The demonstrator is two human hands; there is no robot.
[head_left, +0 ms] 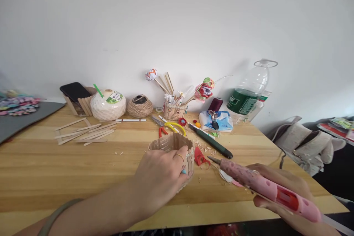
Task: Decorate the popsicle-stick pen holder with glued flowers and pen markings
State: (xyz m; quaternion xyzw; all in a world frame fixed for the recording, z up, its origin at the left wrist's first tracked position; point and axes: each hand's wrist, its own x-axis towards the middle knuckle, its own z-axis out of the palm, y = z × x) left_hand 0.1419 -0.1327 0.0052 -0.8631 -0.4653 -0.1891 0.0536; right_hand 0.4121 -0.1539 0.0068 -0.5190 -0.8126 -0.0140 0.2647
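Gluing step in hand, by the look of it: left hand (160,177) wraps its fingers round the near side of the stick-built cup (173,147), mid-table. Right hand (279,191) grips the pink glue gun (265,188), nozzle pointing left, just short of the cup. Next move likely needs the nozzle on a seam. Flat pale wooden sticks (85,132) lie far left; round twine ball (139,106) stands by the wall.

A plain white wall (177,18) rose behind the light wooden table (41,169), which stood against it. Soft, even light fell across the wall. Right of the table sat a grey cushioned seat (306,143), and at the table's left edge lay a grey mat (24,116).
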